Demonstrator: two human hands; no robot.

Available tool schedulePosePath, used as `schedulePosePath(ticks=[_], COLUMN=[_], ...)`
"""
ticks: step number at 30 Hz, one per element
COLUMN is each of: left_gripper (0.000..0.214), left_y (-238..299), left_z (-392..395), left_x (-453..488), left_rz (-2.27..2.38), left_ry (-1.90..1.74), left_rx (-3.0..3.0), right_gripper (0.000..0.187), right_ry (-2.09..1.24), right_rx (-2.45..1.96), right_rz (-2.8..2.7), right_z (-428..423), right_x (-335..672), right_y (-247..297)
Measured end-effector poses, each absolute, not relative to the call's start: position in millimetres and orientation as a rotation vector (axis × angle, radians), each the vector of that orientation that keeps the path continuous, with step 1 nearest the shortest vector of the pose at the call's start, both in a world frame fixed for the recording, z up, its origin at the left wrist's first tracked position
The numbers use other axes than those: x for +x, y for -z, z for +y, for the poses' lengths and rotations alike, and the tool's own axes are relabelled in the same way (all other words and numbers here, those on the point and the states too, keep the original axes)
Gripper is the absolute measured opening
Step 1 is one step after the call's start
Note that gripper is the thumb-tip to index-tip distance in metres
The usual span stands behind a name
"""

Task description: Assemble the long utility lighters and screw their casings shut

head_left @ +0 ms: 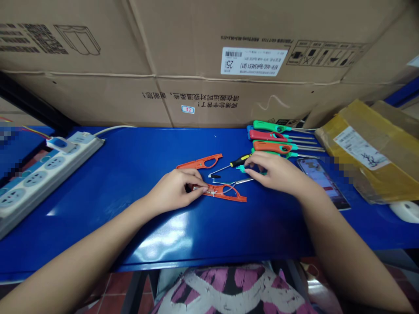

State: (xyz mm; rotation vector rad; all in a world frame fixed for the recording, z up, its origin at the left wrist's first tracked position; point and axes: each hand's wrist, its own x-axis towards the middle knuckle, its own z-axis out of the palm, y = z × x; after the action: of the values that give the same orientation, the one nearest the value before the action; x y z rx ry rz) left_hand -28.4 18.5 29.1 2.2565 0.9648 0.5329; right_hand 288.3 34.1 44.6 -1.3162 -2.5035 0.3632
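My left hand [178, 187] is closed on an orange lighter shell half [234, 196], thumb and fingertips pressing at its left end. Inside that half lie a small metal part and a thin clear tube. The matching orange half [198, 163] rests just behind my fingers. My right hand [276, 172] is curled with finger and thumb tips together at a small mint-green plastic piece [241, 168]. Beside it lies a yellow-and-black screwdriver [240, 160], its tip near a small black part [215, 176] with a wire. A metal lighter tube [245, 180] reaches under my right fingers.
Several long-nosed lighters [268, 136] lie at the back right, next to a phone [322, 181] and a yellow-taped carton [356, 148]. A power strip [42, 174] runs along the left. A big cardboard box [196, 56] walls off the back of the blue table [147, 244].
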Motion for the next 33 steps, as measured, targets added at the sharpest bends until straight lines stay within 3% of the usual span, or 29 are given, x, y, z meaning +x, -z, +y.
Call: schedulePosePath(ticks=[5, 20, 23, 28, 33], left_gripper=[0.017, 0.015, 0.017, 0.039, 0.028], left_y=[-23, -21, -22, -22, -18], left_z=[19, 15, 14, 16, 19], left_x=[-27, -25, -24, -26, -27], left_rz=[0.981, 1.045, 0.987, 0.798, 0.805], left_ry=[-0.565, -0.576, -0.654, -0.525, -0.49], left_rx=[2.25, 2.335, 2.438, 2.605, 2.586], right_gripper=[0.023, 0.031, 0.027, 0.023, 0.005], right_ry=[-0.367, -0.532, -0.557, -0.677, -0.633], right_rx=[-1.296, -1.366, -1.356, -1.256, -1.205], right_rz=[-2.552, -2.501, -2.491, -2.525, -2.653], right_z=[30, 34, 32, 27, 24], right_x=[276, 281, 290, 294, 283], right_y=[-41, -32, -42, -54, -48])
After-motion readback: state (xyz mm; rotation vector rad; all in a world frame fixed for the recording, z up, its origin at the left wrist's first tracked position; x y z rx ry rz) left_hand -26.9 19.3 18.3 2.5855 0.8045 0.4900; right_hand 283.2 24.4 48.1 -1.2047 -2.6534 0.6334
